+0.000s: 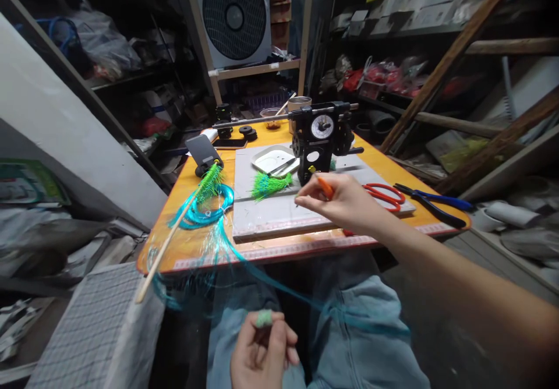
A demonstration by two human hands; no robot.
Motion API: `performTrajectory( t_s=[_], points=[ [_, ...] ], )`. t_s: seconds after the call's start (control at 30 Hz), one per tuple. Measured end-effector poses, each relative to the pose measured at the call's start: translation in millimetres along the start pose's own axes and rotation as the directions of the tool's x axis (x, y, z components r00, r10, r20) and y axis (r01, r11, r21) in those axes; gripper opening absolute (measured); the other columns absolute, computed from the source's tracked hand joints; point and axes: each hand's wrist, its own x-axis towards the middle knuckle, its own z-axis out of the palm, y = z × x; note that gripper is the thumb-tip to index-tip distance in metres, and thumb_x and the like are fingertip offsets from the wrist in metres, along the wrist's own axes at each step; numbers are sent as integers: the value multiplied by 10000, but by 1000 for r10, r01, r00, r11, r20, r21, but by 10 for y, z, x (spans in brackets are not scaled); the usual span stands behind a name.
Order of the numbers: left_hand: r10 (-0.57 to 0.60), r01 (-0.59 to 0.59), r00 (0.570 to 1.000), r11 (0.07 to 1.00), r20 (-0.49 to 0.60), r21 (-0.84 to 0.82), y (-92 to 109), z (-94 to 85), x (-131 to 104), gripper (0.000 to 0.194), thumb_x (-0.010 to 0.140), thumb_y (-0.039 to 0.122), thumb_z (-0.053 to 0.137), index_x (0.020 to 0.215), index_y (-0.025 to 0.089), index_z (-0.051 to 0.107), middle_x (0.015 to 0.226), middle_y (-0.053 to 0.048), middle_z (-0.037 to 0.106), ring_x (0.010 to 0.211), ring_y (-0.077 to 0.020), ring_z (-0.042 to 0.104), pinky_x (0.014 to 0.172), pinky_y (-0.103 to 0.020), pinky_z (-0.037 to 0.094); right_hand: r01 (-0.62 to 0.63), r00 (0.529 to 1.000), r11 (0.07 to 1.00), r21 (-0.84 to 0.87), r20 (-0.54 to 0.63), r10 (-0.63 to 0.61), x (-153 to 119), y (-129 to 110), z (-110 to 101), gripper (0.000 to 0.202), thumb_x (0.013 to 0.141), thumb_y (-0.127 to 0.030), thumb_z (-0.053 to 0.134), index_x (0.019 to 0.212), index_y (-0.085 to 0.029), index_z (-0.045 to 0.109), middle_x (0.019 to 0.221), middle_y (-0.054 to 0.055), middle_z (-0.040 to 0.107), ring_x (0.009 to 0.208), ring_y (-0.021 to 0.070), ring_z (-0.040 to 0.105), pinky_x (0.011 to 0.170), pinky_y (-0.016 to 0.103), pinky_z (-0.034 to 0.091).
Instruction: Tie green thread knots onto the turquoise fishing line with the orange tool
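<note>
My right hand (pixel 334 197) is over the board's front part, fingers closed around a tool with an orange handle (pixel 325 187); a small dark tip shows below the fingertips. Low over my lap, my left hand (pixel 266 348) has curled fingers, the thumb pressed against them; whether anything is pinched there I cannot make out. Light green tape (pixel 264 318) wraps one of its fingers. Just behind my right hand stands a black hand-cranked machine (pixel 321 138) with a dial. A green fringed bundle (pixel 271 185) lies beside it, near a white dish (pixel 273 161) with tweezers (pixel 283 166).
Teal shiny strands (pixel 205 217) lie coiled at the left and trail across my lap. A wooden stick (pixel 168 243) with green fringe juts over the table's front edge. Red-handled scissors (pixel 386 197) and blue-and-black pliers (pixel 437 201) lie right. A phone on a stand (pixel 204 153) is behind left.
</note>
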Motion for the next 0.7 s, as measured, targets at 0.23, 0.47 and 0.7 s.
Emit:
performTrajectory(
  t_s=[0.23, 0.47, 0.7],
  points=[
    [47, -12, 972, 989, 229, -149, 157, 205, -20, 191, 813, 345, 709, 768, 164, 669, 786, -62, 748, 503, -89, 582, 460, -161, 413, -470, 883, 465, 750, 395, 256, -842, -144, 76, 301, 758, -438, 739, 728, -168, 609, 512, -87, 357, 404, 41, 242, 359, 194, 146],
    [-68, 113, 940, 987, 334, -116, 138, 281, -204, 228, 812, 343, 715, 731, 155, 612, 674, -27, 713, 453, -75, 573, 432, -148, 387, -582, 805, 218, 783, 518, 289, -1266, -182, 347, 340, 737, -422, 773, 696, -162, 558, 534, -87, 398, 405, 19, 216, 367, 186, 122],
    [-146, 168, 962, 983, 230, -75, 119, 310, -330, 297, 686, 375, 817, 739, 145, 637, 529, 18, 660, 383, -39, 537, 400, -101, 374, -583, 785, 54, 811, 545, 295, -1429, -221, 402, 343, 751, -426, 764, 705, -174, 535, 476, -122, 293, 398, 19, 157, 363, 171, 101]
  ],
)
